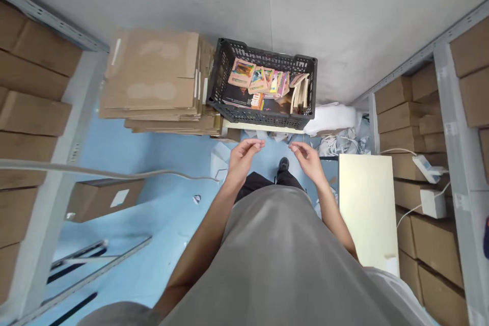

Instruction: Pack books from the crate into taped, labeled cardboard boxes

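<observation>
My left hand (243, 159) hovers in front of the black plastic crate (263, 118), its fingers loosely bent and the thumb a little apart from them. Level with it on the other side, my right hand (307, 161) has the same loose, open shape. Both hold nothing I can see, and neither touches the crate. Inside the crate are several small picture-covered booklets (242, 72), dark-covered books (239, 96) lying beneath them, and a row of thin booklets (300, 94) standing at the right end.
Flattened cardboard boxes (151, 71) are stacked left of the crate. A pale yellow board (367, 209) stands at my right. Shelves with cartons (435, 244) line both sides. A cable (168, 171) crosses at left above a carton (103, 198). Crumpled paper (340, 143) lies behind the board.
</observation>
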Tool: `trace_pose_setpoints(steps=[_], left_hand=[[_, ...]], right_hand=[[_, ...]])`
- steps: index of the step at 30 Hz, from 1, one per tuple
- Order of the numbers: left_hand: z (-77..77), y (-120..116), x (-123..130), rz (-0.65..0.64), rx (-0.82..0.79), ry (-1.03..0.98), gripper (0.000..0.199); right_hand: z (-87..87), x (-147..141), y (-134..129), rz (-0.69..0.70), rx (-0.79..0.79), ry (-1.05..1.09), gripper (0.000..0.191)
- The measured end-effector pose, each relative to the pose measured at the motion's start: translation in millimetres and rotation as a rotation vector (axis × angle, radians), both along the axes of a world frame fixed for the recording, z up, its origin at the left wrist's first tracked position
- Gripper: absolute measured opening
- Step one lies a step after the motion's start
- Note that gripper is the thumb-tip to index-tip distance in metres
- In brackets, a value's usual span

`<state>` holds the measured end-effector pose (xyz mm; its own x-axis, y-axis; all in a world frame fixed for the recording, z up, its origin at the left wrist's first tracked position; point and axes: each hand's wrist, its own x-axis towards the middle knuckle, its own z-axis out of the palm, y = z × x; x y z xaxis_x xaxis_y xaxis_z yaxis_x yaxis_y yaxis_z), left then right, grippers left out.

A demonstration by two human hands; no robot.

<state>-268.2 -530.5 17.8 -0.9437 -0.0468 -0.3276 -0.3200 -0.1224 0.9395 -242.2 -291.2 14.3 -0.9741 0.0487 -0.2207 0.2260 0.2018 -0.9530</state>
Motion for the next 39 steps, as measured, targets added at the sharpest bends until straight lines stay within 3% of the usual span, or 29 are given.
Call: trace_pose_setpoints(steps=[3,6,13,17,23,28,32,36,39], left_hand=[[-0.2,10.7,-30.5,0.101,0.045,-0.006,0.035],[-3.6,14.7,-59.1,0.164,0.081,-0.036,0.032],[-19.2,1.4,-145.3,0.159,0.117,-0.092,0.036],[-24.6,-10.7,-194.2,0.046,0.142,-0.077,0.031],[-36.2,-32.3,-245.3,-0.063,0.182,-0.128,0.03],[-52.9,-38.8,-267.1,-0.079,0.203,-0.181,0.035],[-71.8,-36.5,-271.9,-0.042,0.185,-0.175,0.036],[-95.7,-40.8,-266.4,0.121,0.118,-0.169,0.034],[-112.4,-47.5,-256.5,0.248,0.052,-0.161,0.034]], right_hand=[[-3.1,-59.7,6.6,0.146,0.046,-0.016,0.055],[-10.9,-109.2,7.7,0.206,0.067,-0.02,0.051],[-29.4,-182.5,-15.6,0.219,0.085,-0.075,0.041],[-35.6,-214.5,-23.6,0.118,0.154,-0.15,0.03],[-47.0,-269.4,-6.1,-0.211,0.311,-0.412,0.025],[-56.7,-298.9,2.0,-0.37,0.297,-0.511,0.024],[-59.5,-307.7,0.4,-0.382,0.507,-0.412,0.024],[-62.3,-317.4,-1.5,-0.335,0.741,-0.239,0.024],[-65.6,-326.3,-6.4,-0.249,0.753,-0.181,0.021]])
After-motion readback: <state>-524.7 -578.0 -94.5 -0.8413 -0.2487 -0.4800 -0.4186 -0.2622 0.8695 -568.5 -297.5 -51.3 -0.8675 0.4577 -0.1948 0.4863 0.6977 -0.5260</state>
